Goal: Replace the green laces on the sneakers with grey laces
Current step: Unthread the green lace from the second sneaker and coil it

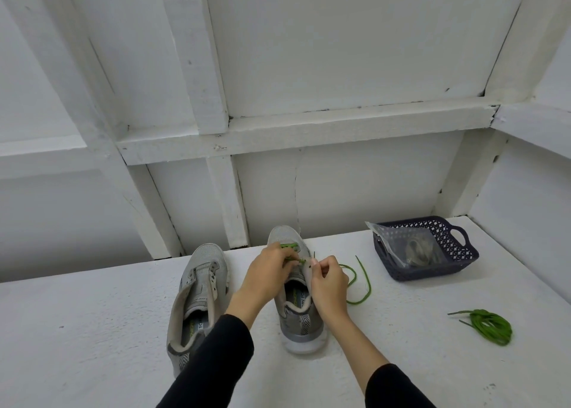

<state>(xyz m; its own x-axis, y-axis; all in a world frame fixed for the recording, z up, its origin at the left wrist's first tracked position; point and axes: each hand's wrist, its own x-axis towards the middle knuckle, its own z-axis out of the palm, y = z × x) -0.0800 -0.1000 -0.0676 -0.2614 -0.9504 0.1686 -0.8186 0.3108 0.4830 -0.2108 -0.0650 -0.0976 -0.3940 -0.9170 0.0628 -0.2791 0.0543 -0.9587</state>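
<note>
Over the right sneaker (295,287), in my head view, my left hand (267,273) pinches the green lace (355,279) at the upper eyelets, while my right hand (329,279) has fingers curled, pinching the eyelet flap. The shoe's long axis points away from me; the freed lace trails off right, so I'd pull rightward. The left sneaker (197,296) sits unlaced. The basket (457,256) holds a clear bag (411,247), grey laces inside, I judge. A removed lace (491,326) lies coiled.
</note>
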